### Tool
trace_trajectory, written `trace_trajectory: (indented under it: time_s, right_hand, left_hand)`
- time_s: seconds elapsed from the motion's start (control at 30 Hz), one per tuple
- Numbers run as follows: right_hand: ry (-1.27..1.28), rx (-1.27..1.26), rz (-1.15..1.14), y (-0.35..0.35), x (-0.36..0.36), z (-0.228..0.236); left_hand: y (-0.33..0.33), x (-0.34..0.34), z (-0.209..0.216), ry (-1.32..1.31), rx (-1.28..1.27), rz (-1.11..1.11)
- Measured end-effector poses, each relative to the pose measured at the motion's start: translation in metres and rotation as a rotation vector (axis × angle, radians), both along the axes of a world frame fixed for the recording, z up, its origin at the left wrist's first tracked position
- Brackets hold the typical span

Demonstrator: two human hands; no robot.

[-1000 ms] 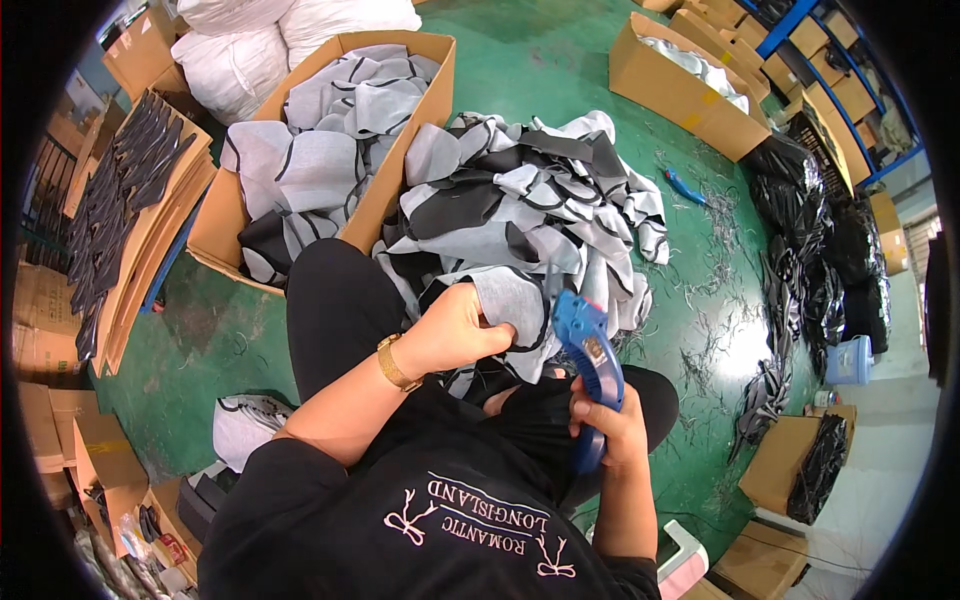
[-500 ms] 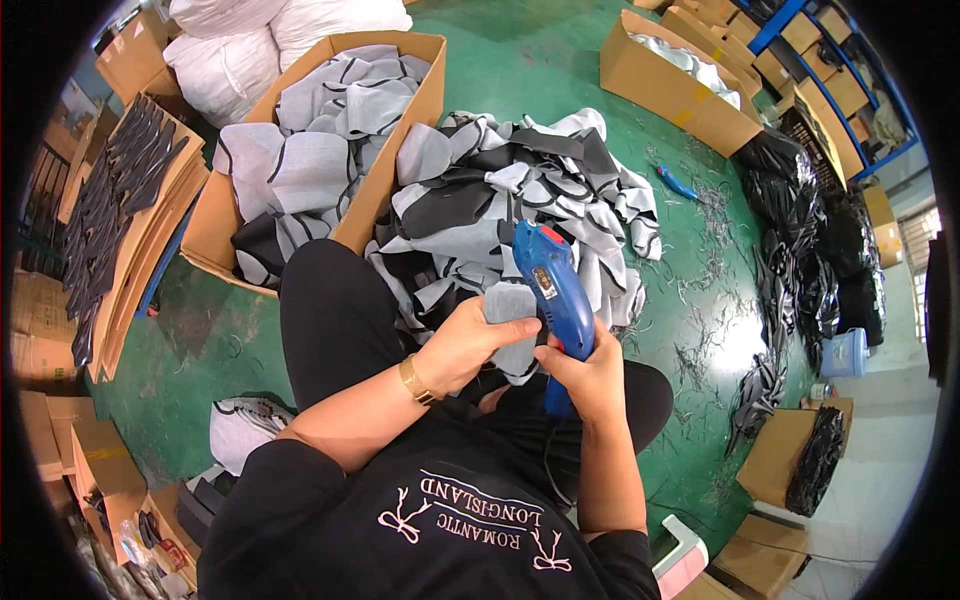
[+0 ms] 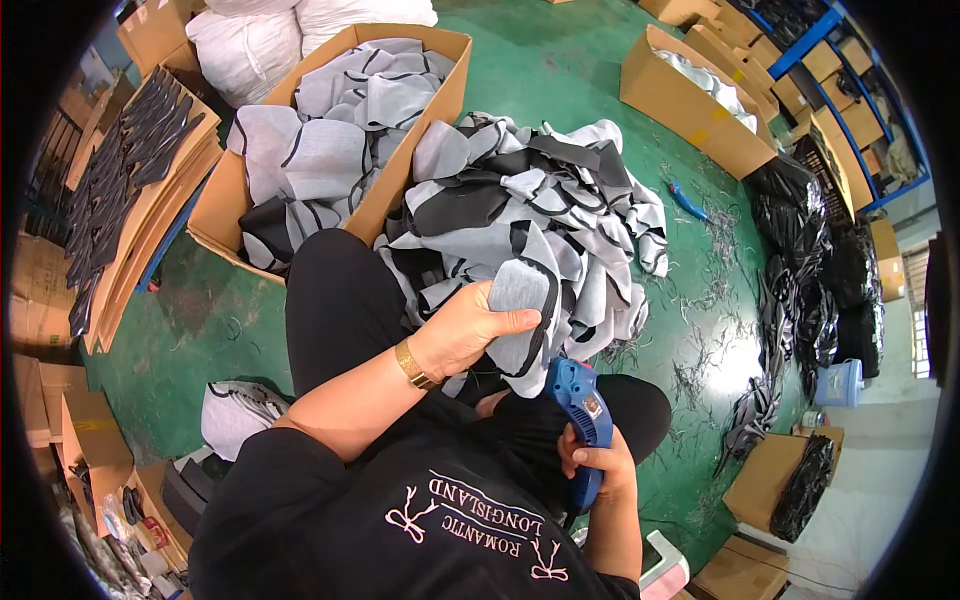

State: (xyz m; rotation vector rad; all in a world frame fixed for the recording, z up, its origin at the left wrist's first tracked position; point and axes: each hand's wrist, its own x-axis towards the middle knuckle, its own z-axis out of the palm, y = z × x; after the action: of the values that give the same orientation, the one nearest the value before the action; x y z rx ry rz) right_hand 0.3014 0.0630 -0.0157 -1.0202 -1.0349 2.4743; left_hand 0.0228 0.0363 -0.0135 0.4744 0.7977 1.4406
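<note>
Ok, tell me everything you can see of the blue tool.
The tool has a curved two-tone blue body, plastic by its look, with a bit of red at its head and a small label on its side. The right hand grips its handle, whose end shows below the fingers. Its head points away from the body, close to the grey cloth; whether they touch is unclear.

White sacks (image 3: pixel 245 57), black bags (image 3: pixel 788 215), blue bucket (image 3: pixel 838 383)
</note>
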Motion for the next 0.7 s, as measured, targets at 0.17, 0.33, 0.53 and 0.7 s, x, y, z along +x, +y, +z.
trace_trajectory:
  time_s: [0.17, 0.33, 0.53, 0.7]
  right_hand:
    - [0.023, -0.032, 0.037, -0.001, -0.004, 0.0]
    - [0.075, -0.081, -0.003, -0.004, -0.009, -0.001]
    - [0.163, -0.172, -0.073, -0.006, -0.019, -0.003]
    - [0.039, 0.161, -0.222, 0.016, -0.036, 0.016]
  left_hand:
    - [-0.003, 0.004, 0.005, 0.054, 0.022, 0.009]
    - [-0.006, 0.007, 0.013, 0.012, 0.053, -0.004]
    - [-0.009, 0.011, -0.001, 0.031, 0.051, -0.063]
    - [-0.008, 0.018, 0.002, -0.009, 0.04, -0.091]
